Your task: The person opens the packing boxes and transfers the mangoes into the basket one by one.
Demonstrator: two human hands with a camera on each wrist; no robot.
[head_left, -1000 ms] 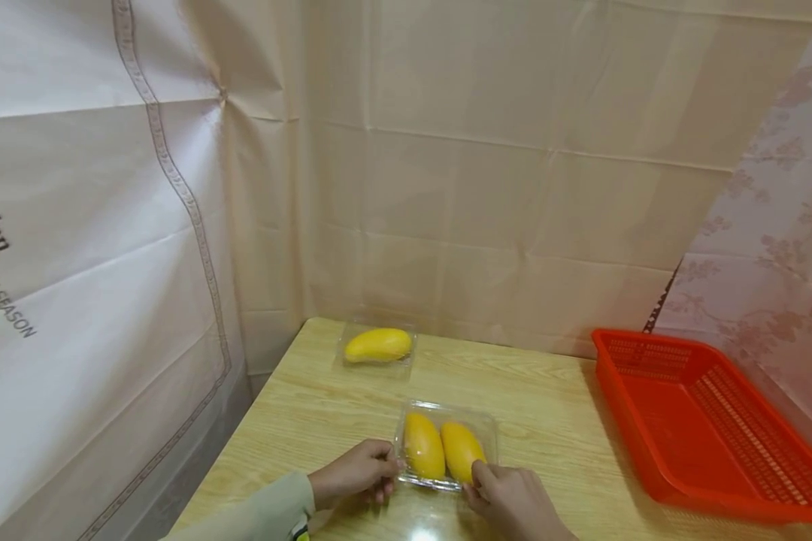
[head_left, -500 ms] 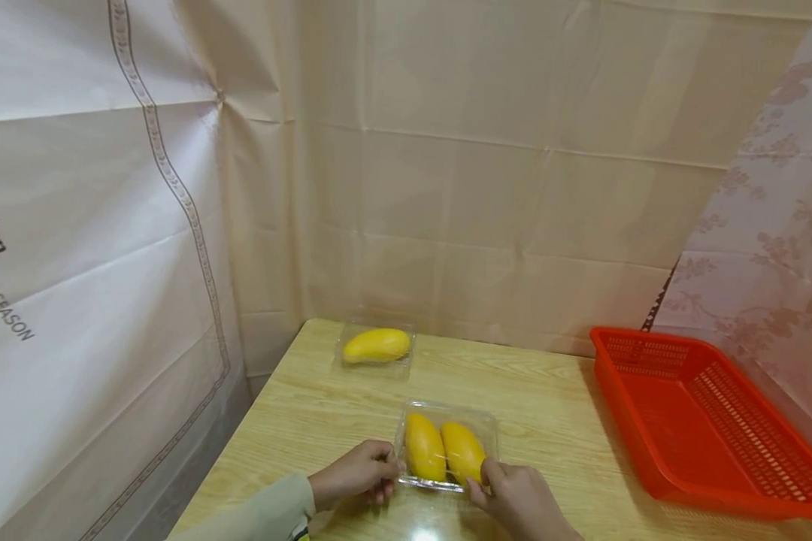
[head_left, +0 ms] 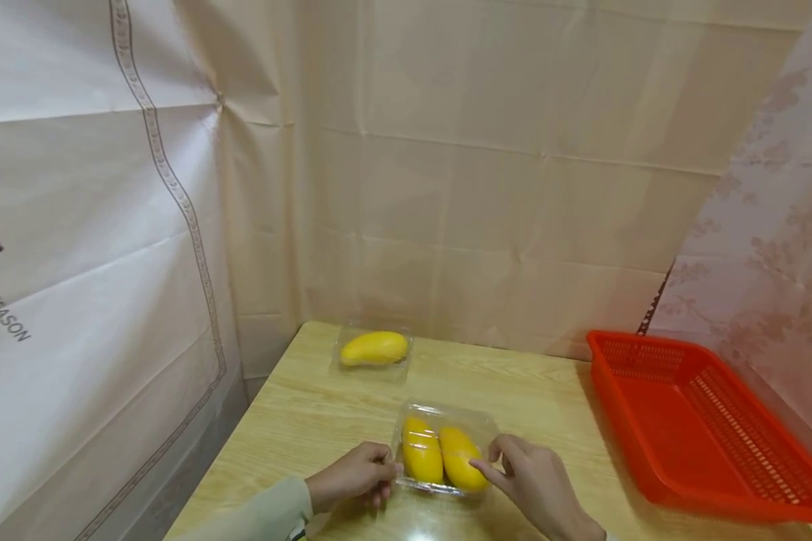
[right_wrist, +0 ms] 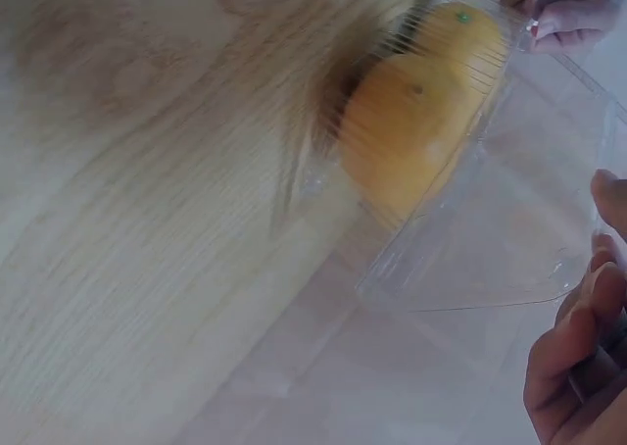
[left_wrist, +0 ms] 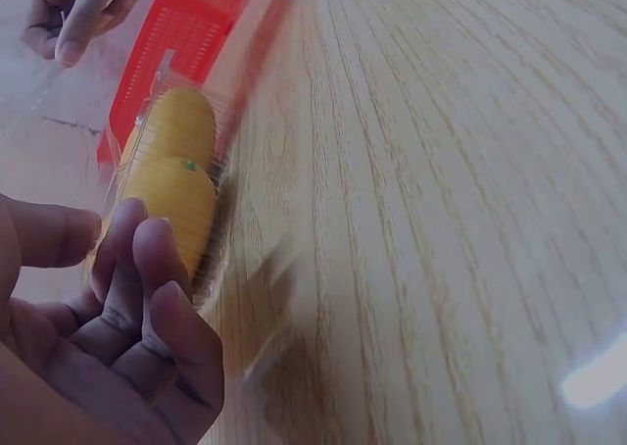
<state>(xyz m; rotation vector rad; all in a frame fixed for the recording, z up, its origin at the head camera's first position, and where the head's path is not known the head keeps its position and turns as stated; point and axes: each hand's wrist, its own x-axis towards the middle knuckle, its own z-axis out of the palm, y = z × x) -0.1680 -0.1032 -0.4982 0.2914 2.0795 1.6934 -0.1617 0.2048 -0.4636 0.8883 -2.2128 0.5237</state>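
Two yellow mangoes (head_left: 422, 460) lie side by side in a clear plastic clamshell box (head_left: 436, 488) near the table's front. My left hand (head_left: 353, 476) pinches the box's left edge between thumb and fingers. At the box's right side, my right hand (head_left: 540, 481) pinches the edge of the transparent lid (right_wrist: 519, 210). The right wrist view shows this lid tilted up from the base, with the mangoes (right_wrist: 407, 122) below it. Farther back, another mango (head_left: 374, 349) lies in a second clear box (head_left: 404, 368).
A red plastic basket (head_left: 683, 421) with slotted walls stands at the table's right. The wooden table (head_left: 298, 409) ends at a beige cloth (head_left: 433, 188) behind. Printed cloth hangs on the left and right sides.
My right hand has risen and moved right from the box's front corner, lifting the lid. My left hand stays at the left edge.
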